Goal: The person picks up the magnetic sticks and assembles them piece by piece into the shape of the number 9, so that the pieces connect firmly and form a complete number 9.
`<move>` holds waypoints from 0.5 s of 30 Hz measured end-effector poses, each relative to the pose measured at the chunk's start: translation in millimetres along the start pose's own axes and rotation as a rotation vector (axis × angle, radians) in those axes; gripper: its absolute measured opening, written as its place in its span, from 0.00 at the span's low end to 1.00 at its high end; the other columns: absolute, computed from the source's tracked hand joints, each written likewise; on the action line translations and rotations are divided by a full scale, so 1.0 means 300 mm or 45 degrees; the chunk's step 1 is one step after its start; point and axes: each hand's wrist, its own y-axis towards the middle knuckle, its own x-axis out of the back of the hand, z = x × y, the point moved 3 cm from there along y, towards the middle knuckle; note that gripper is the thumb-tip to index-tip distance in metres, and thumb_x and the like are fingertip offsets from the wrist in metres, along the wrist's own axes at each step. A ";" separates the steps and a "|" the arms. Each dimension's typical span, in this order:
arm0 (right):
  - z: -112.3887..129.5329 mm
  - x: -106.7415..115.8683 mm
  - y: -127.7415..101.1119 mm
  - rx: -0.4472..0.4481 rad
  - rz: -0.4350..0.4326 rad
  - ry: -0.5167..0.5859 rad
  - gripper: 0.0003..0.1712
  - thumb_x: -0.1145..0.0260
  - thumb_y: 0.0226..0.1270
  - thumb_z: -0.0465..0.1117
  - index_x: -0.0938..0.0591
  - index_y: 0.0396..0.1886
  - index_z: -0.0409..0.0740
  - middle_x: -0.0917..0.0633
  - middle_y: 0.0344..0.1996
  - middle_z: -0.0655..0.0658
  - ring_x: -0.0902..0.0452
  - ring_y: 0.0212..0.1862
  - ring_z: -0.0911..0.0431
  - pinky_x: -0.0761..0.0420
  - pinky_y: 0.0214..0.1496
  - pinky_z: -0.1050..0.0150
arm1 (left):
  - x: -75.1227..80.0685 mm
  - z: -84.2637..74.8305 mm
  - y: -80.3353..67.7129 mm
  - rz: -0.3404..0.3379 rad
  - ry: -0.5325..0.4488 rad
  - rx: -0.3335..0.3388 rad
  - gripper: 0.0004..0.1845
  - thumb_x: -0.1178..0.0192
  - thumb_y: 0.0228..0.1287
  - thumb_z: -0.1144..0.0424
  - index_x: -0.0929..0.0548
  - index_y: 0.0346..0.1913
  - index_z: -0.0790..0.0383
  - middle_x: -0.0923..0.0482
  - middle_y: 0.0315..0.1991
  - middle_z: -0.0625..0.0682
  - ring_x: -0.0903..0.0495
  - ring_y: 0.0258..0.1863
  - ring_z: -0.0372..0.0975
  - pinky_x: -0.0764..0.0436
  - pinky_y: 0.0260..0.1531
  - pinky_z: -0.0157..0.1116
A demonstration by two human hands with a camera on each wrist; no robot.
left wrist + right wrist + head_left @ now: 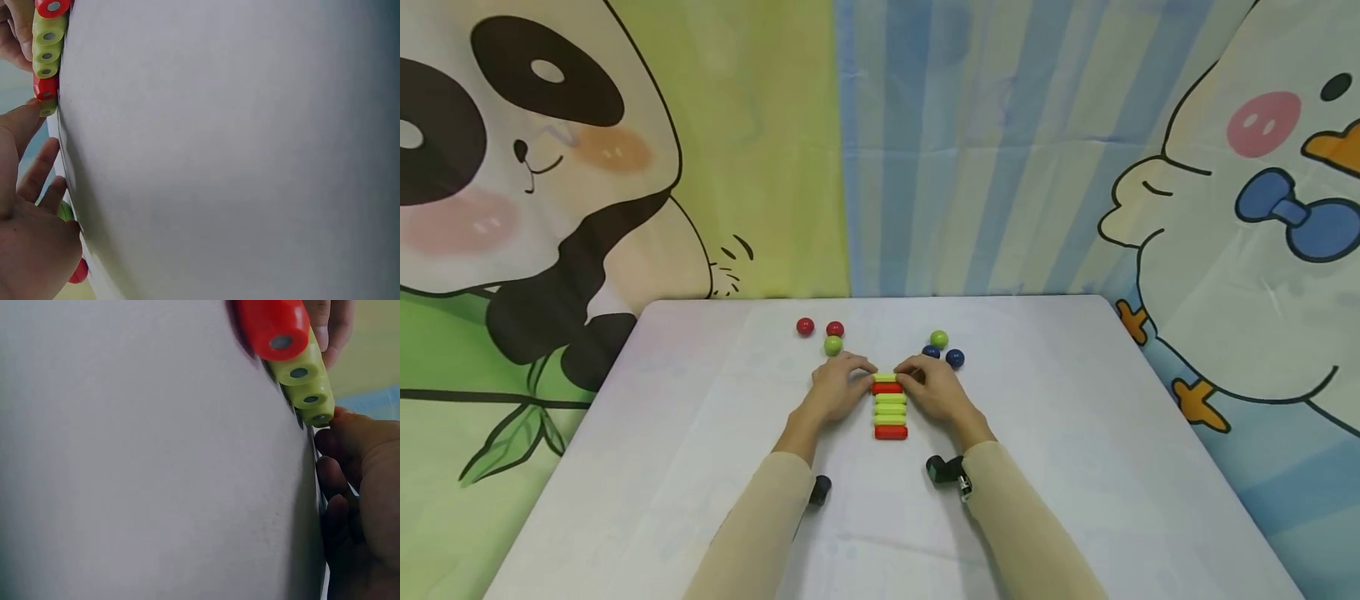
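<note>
From the head camera, a row of short rounded sticks (891, 407), lime-green and red plastic, is lying side by side in the middle of the white worktop (1075, 467), running from near to far. The left hand (838, 387) and the right hand (931, 387) are meeting at the far end of the row, each with fingers curled in and pinching an end of the farthest lime-green stick (885, 377). Two red balls (805, 327) and a green ball (832, 345) are sitting just beyond the left hand; another green ball (938, 338) and two dark blue balls (954, 358) are sitting just beyond the right hand. Cartoon panda and duck cloths are hanging behind the worktop.

From the left wrist camera, the stick ends are showing as round faces with grey centres along the worktop's edge, and the thumb (19, 125) is touching the last lime-green stick beside a red one (45, 87).

From the right wrist camera, a red stick end (275, 325) is looming closest, three lime-green ends are following, and the right hand's fingertips (350, 428) are pressing against the row's far end.
</note>
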 end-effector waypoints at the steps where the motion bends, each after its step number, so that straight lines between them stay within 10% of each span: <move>1: 0.000 0.002 0.001 -0.006 -0.015 -0.009 0.09 0.33 0.75 0.44 0.12 0.49 0.52 0.13 0.44 0.53 0.23 0.41 0.58 0.21 0.49 0.58 | 0.000 -0.002 0.003 -0.006 -0.015 -0.005 0.12 0.39 0.75 0.55 0.14 0.56 0.47 0.23 0.64 0.50 0.29 0.70 0.51 0.39 0.69 0.61; 15: 0.015 -0.012 0.006 -0.056 -0.073 -0.051 0.14 0.32 0.73 0.48 0.13 0.54 0.52 0.14 0.42 0.52 0.24 0.37 0.58 0.23 0.43 0.61 | -0.013 -0.003 0.020 -0.019 -0.062 0.026 0.13 0.37 0.73 0.57 0.14 0.57 0.44 0.26 0.66 0.52 0.34 0.72 0.52 0.41 0.72 0.60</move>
